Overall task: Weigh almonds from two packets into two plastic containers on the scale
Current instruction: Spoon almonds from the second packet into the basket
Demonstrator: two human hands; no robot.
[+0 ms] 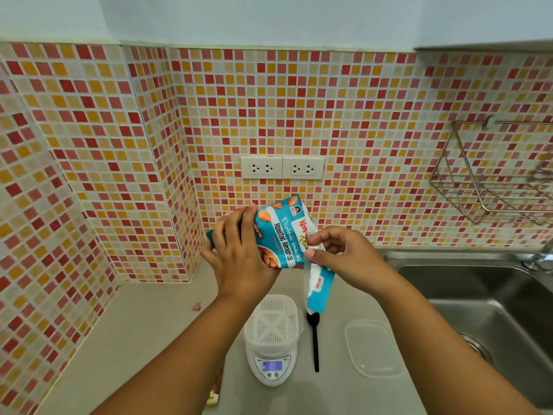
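Two bare forearms reach up from the bottom edge, over a beige tabletop (pixel 143 330). The left hand (pixel 239 259) grips the bottom part of an almond packet (pixel 279 232), fingers curled round its back edge and thumb side toward the camera. The packet is held in the air, turned sideways, above and behind the scale (pixel 271 363). The right hand (pixel 344 256) pinches the packet's top between thumb and fingers (pixel 312 253); a torn strip (pixel 318 287) of the packet hangs down from that pinch, its end just above the spoon.

On the scale stands a white container (pixel 271 322) with a slotted strainer insert, and the scale's display (pixel 272 366) glows blue; its digits are too small to read. A black spoon (pixel 314 339) lies on the tabletop just right of the scale, bowl away from the camera. Further right lies a clear lid (pixel 372 348), flat on the tabletop, near the steel sink (pixel 478 283).

A small pink clip (pixel 196 307) lies left of the scale, near the tiled wall. Two white sockets (pixel 282 167) sit in the mosaic tiles behind the packet, and a wire rack (pixel 490 175) hangs on the wall over the sink.
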